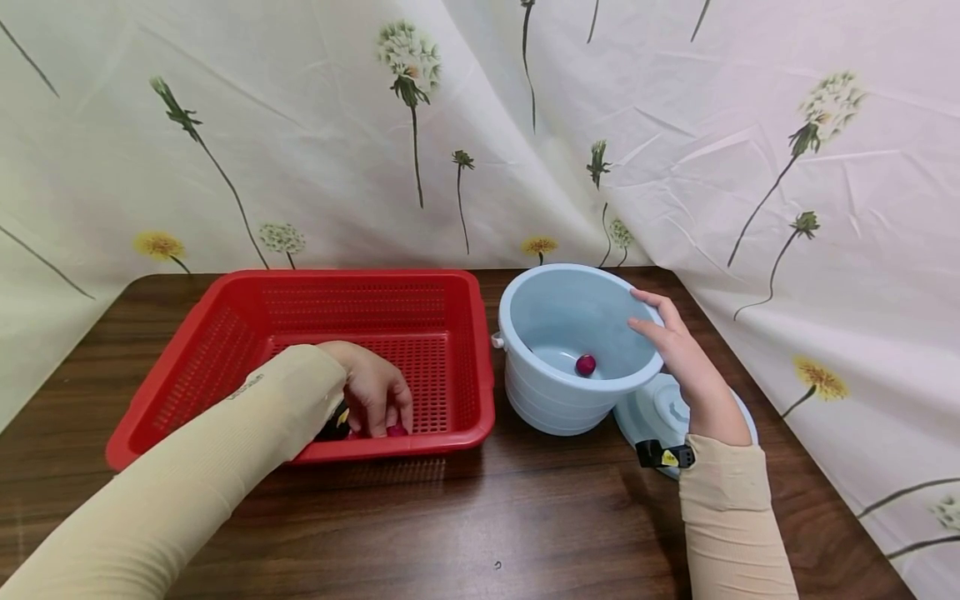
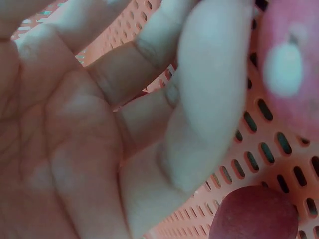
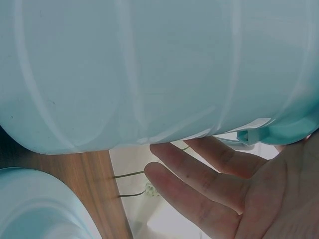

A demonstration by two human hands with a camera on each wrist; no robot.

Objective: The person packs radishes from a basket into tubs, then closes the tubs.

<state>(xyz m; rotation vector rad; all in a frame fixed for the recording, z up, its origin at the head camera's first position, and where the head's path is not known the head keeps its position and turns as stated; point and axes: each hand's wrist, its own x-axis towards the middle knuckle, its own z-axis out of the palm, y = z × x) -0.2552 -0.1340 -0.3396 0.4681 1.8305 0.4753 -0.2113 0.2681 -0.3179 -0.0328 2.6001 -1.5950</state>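
Observation:
A red perforated basket (image 1: 480,375) stands on the left. Inside its near side, my left hand (image 1: 371,392) reaches down with bent fingers and pinches a small round purplish-red fruit (image 1: 397,430), which looms at the right edge of the left wrist view. A second red fruit (image 2: 254,214) lies on the basket floor below it. To the right is a light-blue bucket (image 1: 555,404) with one similar fruit (image 1: 586,364) on its bottom. My right hand (image 1: 678,346) grips the bucket's right rim, thumb over the edge; several fingers (image 3: 199,186) stretch along the outside in the right wrist view.
A light-blue lid (image 1: 652,408) with a round knob lies on the table, right of the bucket and partly under my right forearm. The brown wooden table (image 1: 480,533) runs up to a white cloth with a flower print (image 1: 487,125) at the back and right.

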